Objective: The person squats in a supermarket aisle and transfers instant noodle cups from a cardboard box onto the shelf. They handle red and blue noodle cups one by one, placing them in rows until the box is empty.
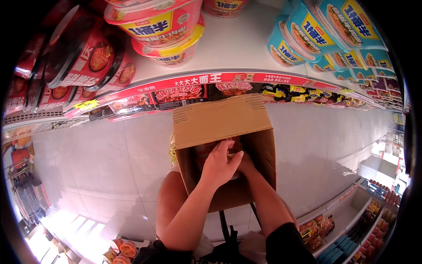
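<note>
An open cardboard box (pixel 222 122) stands before me between my legs, its far flap bent outward. Both hands reach down into it. My left hand (pixel 220 161) is uppermost, its thumb and fingers curved over red-printed packaging (pixel 202 153) in the shadowed interior. Beside it and lower, my right hand (pixel 245 163) is partly covered by the left, and its fingertips are hidden. A small yellow patch and a pale rim show between the hands, perhaps part of a noodle bowl. Whether either hand grips it cannot be made out.
Ahead, a store shelf (pixel 230 43) carries stacked pink noodle bowls (pixel 155 31), teal bowls (pixel 310 31) and red tubs with black rims (pixel 89 62). Packets (pixel 296 93) sit on a lower level. Behind me are another shelf unit (pixel 351 206) and orange-lidded cups (pixel 128 248). Pale tiles (pixel 145 142) surround the box.
</note>
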A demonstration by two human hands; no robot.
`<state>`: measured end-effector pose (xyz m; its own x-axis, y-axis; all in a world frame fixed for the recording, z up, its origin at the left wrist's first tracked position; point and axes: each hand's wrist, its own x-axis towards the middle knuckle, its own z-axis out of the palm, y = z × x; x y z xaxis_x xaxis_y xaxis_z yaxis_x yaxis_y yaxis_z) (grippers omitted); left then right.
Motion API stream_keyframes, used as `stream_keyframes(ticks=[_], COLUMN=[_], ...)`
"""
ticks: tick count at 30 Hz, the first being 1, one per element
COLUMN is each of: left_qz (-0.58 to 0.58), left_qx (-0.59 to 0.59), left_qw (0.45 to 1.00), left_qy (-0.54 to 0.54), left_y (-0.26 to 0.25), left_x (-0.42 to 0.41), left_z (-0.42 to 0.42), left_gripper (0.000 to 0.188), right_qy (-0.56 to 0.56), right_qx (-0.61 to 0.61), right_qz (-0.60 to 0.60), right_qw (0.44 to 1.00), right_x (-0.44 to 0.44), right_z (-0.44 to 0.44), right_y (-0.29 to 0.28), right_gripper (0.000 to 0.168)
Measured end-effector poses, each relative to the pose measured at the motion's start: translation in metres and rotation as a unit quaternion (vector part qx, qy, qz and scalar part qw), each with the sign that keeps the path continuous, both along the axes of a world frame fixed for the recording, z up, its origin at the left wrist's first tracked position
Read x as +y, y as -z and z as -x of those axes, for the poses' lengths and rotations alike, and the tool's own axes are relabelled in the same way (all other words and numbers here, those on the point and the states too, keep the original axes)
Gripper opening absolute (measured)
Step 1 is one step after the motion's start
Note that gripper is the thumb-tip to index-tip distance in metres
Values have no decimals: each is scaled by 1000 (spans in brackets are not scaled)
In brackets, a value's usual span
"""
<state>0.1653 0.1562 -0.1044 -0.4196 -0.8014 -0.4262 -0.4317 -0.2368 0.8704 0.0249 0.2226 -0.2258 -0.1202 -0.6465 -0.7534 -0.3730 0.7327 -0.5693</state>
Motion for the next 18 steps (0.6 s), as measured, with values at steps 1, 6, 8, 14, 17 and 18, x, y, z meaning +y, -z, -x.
stream_keyframes(ticks=[1, 6, 8, 14, 17, 18], left_qz=[13, 81, 92, -102, -196, -177], left_qx=[1, -16, -6, 134, 218, 242], left_qw=[1000, 996, 996, 984, 950, 946], left_qy=[6, 10, 3, 63, 110, 118], left_y=[-1, -4, -5, 7, -29, -37], left_x=[1, -3, -1, -4, -18, -21], left_z=[3, -5, -4, -17, -24, -28], left_gripper=[45, 52, 59, 111, 106, 103], right_qy=[-12, 157, 214, 363, 460, 452], right_qx=[-7, -14, -67, -147, -171, -146], right_qz=[-62, -57, -21, 201, 225, 226], right_qw=[998, 986, 974, 898, 842, 851], right_x=[-4, 3, 21, 58, 48, 37], right_z=[9, 18, 25, 23, 16, 10], right_y=[-28, -100, -117, -160, -187, -196], right_gripper=[95, 74, 60, 54, 53, 54])
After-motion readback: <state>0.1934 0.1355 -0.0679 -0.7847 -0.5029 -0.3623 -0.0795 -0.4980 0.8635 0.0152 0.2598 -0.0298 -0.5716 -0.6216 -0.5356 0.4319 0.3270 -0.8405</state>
